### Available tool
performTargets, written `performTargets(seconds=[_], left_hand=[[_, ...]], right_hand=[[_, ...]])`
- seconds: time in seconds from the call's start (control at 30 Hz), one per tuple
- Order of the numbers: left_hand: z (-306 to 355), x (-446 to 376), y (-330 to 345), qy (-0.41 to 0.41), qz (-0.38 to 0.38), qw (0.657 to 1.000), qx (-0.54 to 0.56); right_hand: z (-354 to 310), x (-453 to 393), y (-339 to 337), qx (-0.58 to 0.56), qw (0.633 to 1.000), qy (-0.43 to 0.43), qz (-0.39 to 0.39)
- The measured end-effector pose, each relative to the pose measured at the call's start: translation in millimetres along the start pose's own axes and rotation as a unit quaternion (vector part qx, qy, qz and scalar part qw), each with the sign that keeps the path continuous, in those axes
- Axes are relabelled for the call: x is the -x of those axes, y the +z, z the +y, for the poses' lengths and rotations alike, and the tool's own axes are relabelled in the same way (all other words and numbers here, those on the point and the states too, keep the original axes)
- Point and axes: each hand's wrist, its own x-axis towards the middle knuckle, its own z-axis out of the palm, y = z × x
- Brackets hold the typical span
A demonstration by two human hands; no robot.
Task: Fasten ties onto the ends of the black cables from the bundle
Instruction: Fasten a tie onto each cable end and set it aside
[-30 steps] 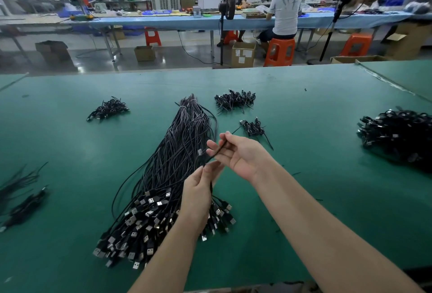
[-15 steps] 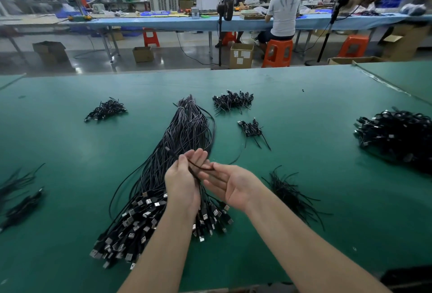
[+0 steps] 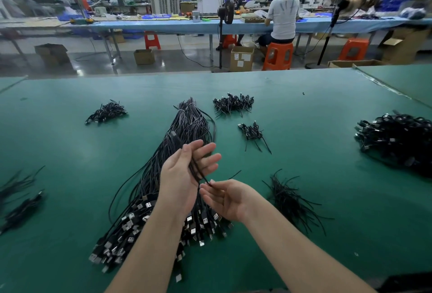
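A long bundle of black cables lies on the green table, its silver USB plugs fanned out toward me. My left hand hovers over the bundle, fingers loosely curled around one black cable that sticks up past the thumb. My right hand is just below and right of it, pinching a thin black tie between thumb and forefinger where it meets the cable. A loose pile of black ties lies to the right of my right hand.
Small tied cable bunches lie at the back left, the back centre and the centre right. A big heap of coiled cables sits at the right edge, more cables at the left edge. People sit at a far bench.
Both hands have risen slightly; my left hand opened its fingers and now holds the cable upright, while my right hand dropped lower and pinches the tie's end.
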Motion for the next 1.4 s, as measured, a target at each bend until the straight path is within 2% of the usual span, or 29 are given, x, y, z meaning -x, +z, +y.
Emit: performTargets(seconds=[0.13,0.2,0.27,0.3,0.33,0.43,0.47,0.6,0.73,0.97,1.1,1.2,1.27,1.4], left_hand=[[-1.5,10.8,0.9,-0.029,-0.074,0.995,-0.056],[-4.1,16.3,-1.2,-0.056,-0.117,0.988,-0.087],[-8.8,21.4,-3.2,-0.085,-0.155,0.977,-0.117],[-11.8,23.4,-4.2,-0.096,-0.166,0.973,-0.133],[-14.6,24.9,-5.6,-0.105,-0.168,0.969,-0.150],[-23.9,27.7,-12.3,-0.132,-0.148,0.963,-0.182],[-27.4,27.9,-14.6,-0.143,-0.142,0.961,-0.192],[-43.8,25.9,-20.3,-0.166,-0.100,0.955,-0.223],[-53.3,16.9,-20.6,-0.144,-0.029,0.969,-0.199],[-42.8,5.7,-13.8,-0.066,0.093,0.987,-0.116],[-32.7,-2.6,-9.0,-0.048,0.149,0.986,-0.048],[-26.4,-10.1,-4.1,-0.049,0.180,0.982,0.018],[-24.5,-13.3,-0.5,-0.060,0.181,0.980,0.050],[-23.6,-8.6,0.9,-0.061,0.160,0.984,0.039]], right_hand=[[-4.3,0.2,3.0,0.098,0.995,-0.032,-0.012],[-11.7,4.2,3.0,0.139,0.985,-0.065,-0.074],[-23.0,11.4,1.7,0.152,0.968,-0.085,-0.178],[-28.3,14.1,1.7,0.167,0.960,-0.090,-0.205],[-32.9,15.8,3.7,0.190,0.960,-0.086,-0.189],[-42.2,15.0,9.8,0.242,0.967,-0.077,-0.017],[-45.3,14.3,10.6,0.238,0.967,-0.093,0.007],[-53.3,17.9,13.9,0.281,0.943,-0.175,0.026],[-49.7,24.4,20.3,0.331,0.913,-0.237,0.019],[-42.4,27.2,26.0,0.230,0.926,-0.301,0.000],[-31.8,26.8,18.8,0.195,0.936,-0.290,-0.025],[-16.0,24.0,12.8,0.175,0.948,-0.267,-0.014],[-3.7,20.5,8.6,0.185,0.952,-0.243,0.006],[5.8,15.8,2.1,0.212,0.957,-0.198,0.016]])
